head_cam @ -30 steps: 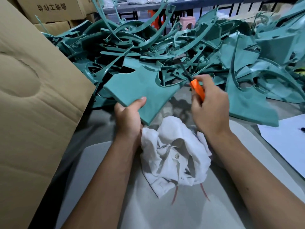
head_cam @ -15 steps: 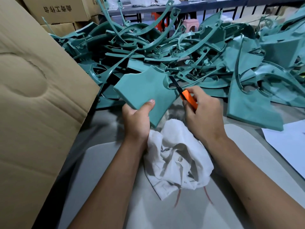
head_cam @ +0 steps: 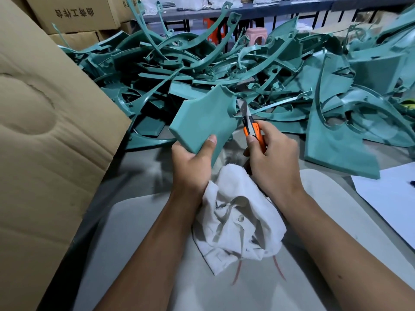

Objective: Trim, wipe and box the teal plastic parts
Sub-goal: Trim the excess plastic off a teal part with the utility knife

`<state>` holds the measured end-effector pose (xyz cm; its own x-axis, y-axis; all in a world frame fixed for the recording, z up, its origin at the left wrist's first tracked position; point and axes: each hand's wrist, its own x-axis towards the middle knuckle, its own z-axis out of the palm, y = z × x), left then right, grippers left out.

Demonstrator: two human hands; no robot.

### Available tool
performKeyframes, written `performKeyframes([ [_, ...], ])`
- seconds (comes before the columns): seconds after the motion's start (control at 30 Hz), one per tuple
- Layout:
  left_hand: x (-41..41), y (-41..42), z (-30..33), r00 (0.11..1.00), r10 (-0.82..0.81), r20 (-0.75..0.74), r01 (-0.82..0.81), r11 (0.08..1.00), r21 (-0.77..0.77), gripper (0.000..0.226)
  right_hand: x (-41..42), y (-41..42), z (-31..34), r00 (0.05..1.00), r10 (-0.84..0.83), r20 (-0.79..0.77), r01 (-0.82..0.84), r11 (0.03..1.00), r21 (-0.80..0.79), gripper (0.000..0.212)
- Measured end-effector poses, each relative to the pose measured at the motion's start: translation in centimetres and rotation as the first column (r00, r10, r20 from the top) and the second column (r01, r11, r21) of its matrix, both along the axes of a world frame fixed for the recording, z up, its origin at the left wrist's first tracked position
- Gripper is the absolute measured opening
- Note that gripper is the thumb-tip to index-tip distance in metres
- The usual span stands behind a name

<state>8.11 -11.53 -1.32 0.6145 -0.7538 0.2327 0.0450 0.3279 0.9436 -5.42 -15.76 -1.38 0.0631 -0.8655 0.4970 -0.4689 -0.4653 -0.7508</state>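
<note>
factory workshop: teal parts pile (head_cam: 224,70), stacked cartons (head_cam: 74,14), workbenches (head_cam: 280,7).

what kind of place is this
Most likely a small factory finishing bench: a big heap of teal plastic parts, printed cardboard cartons stacked behind, and a utility knife trimming one part by hand.

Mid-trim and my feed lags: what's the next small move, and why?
Probably draw the orange knife along the teal part's right edge. The right hand holds its blade at that edge; the left hand steadies the part; the white cloth lies unused.
</note>
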Motion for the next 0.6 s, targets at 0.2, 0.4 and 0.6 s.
performKeyframes([
  [0.2, -0.2, -0.1, -0.4, 0.999, -0.022, 0.025, 0.022, 1.0, -0.013, 0.027, 0.2, 0.4, -0.1, 0.999, -0.02, -0.029, 0.018, 0.998, -0.064, 0.018],
  [0.4, -0.2, -0.3, -0.5, 0.998, -0.015, 0.056, 0.015, 1.0, -0.003, 0.026, 0.4, 0.2, -0.2, 0.998, -0.021, -0.061, 0.019, 1.0, -0.022, 0.011],
  [0.6, -0.5, -0.5, -0.9, 0.994, -0.008, 0.106, 0.009, 1.0, -0.003, 0.028, 0.1, 0.1, 0.7, 0.893, 0.174, 0.416, -0.342, 0.862, 0.373, 0.022],
])
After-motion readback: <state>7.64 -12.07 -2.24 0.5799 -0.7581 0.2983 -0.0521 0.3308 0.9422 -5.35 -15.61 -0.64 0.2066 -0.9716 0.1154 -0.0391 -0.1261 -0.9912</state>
